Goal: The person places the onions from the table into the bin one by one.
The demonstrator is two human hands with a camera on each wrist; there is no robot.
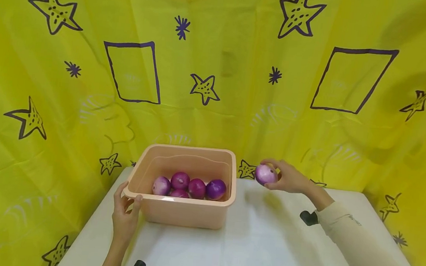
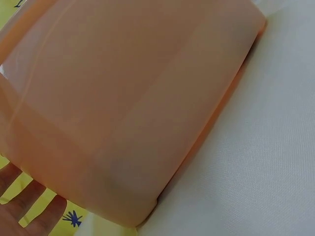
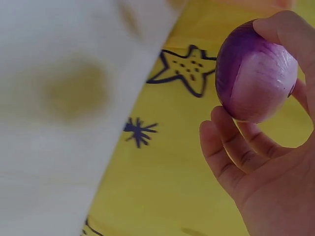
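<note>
Two hands: both gripping.
Right hand point(image 1: 289, 178): raised, fingers curled round red onion point(image 1: 265, 174) (purple, glossy).
Left hand point(image 1: 125, 215): clasping peach tub point(image 1: 181, 211) corner.

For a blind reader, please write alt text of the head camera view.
The right hand holds a purple onion in the air beside a peach plastic tub, while the left hand grips the tub's near left corner. Onions lie in the tub on a white table, before a yellow curtain with stars.

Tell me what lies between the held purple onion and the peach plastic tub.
Nothing: the head view shows only bare white table between onion and tub.
</note>
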